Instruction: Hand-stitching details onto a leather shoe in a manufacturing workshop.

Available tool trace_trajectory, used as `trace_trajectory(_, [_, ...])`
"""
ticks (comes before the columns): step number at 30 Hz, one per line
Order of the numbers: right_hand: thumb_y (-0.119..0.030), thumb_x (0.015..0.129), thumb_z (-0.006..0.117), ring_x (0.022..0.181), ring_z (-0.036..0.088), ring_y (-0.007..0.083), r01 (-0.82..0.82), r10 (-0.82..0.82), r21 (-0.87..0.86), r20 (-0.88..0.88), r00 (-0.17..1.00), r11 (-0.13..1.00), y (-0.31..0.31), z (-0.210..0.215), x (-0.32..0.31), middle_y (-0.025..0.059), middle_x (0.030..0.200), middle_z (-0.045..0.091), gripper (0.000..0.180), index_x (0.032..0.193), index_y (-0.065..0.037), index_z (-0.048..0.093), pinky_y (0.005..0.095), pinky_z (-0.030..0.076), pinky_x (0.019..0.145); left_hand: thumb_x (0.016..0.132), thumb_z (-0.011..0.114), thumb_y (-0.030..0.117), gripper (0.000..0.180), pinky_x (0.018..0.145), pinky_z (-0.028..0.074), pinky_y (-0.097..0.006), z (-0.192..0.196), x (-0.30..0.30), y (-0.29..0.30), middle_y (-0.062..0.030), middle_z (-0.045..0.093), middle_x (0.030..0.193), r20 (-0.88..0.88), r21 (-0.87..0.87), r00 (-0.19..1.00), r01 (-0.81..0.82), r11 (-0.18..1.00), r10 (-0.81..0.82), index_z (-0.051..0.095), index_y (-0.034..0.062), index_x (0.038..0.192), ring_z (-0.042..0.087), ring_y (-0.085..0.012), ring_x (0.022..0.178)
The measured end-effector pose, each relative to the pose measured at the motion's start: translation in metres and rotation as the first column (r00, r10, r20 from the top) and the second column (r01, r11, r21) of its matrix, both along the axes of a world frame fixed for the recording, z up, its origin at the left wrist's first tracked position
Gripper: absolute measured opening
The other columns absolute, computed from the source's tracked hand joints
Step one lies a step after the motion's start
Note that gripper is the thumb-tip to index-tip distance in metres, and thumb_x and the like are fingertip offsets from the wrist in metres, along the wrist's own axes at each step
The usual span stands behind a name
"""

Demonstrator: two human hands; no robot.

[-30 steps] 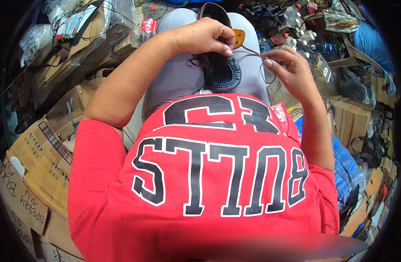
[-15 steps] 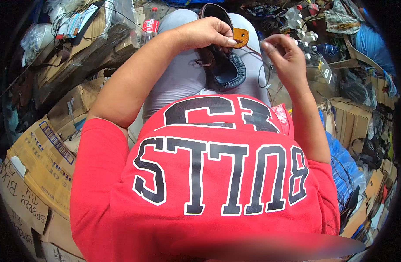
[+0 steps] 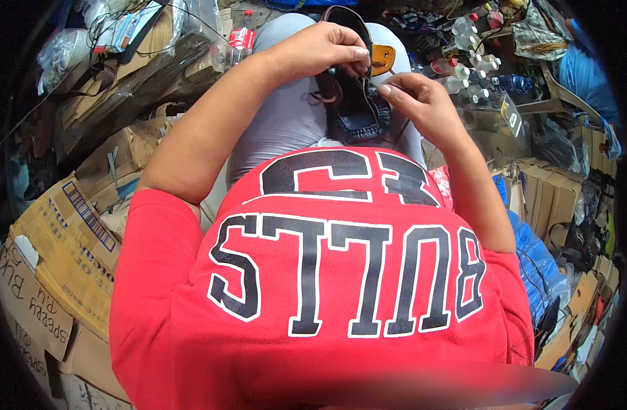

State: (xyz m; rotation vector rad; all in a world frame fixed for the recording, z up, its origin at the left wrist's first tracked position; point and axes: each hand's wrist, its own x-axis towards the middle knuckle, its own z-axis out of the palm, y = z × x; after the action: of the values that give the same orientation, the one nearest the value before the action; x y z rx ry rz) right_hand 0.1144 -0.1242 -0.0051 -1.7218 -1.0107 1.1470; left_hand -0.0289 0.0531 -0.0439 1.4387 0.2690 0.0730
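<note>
A dark leather shoe [image 3: 354, 109] with a gathered, stitched toe rests between my knees, its toe toward me. A tan leather flap [image 3: 382, 59] sticks out at its right side. My left hand [image 3: 334, 49] grips the shoe near the middle, thumb and fingers closed over its edge. Close to the shoe's right edge, my right hand [image 3: 419, 102] has thumb and forefinger pinched together. Whatever lies between those fingertips is too small to make out. A brown lace loop [image 3: 324, 96] shows at the shoe's left side.
A red-labelled plastic bottle [image 3: 241, 39] stands beyond my left knee. Several bottles [image 3: 464, 75] lie to the right of my legs. Flattened cardboard boxes [image 3: 61, 246] are piled on the left, and a blue plastic bag [image 3: 539, 253] lies at the right.
My right hand has come leftward and down to the shoe's edge. The shoe has turned a little under my left hand, and its opening shows less.
</note>
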Motion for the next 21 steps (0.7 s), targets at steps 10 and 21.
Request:
trace_trajectory(10, [-0.022, 0.077, 0.073, 0.057, 0.048, 0.0129, -0.213, 0.257, -0.244, 0.166, 0.952, 0.946, -0.012, 0.016, -0.001, 0.0111, 0.063, 0.056, 0.026, 0.085, 0.002, 0.065, 0.0288, 0.043, 0.056, 0.077, 0.073, 0.008, 0.018, 0.078, 0.048, -0.029, 0.013, -0.004, -0.005, -0.0051, 0.064, 0.084, 0.077, 0.623, 0.982, 0.086, 0.778, -0.170, 0.069, 0.0044, 0.094, 0.060, -0.0165, 0.083])
trace_trajectory(21, [-0.029, 0.095, 0.057, 0.068, 0.056, 0.0077, 0.330, -0.342, 0.096, 0.174, 0.924, 0.939, -0.009, -0.002, 0.052, 0.0026, 0.075, 0.065, 0.027, 0.091, -0.005, 0.068, 0.0242, 0.043, 0.058, 0.077, 0.075, 0.015, 0.020, 0.075, 0.051, -0.027, 0.005, -0.009, -0.012, -0.0064, 0.070, 0.083, 0.005, 0.450, 0.999, 0.028, 0.893, -0.033, 0.071, 0.0046, 0.093, 0.066, -0.0136, 0.077])
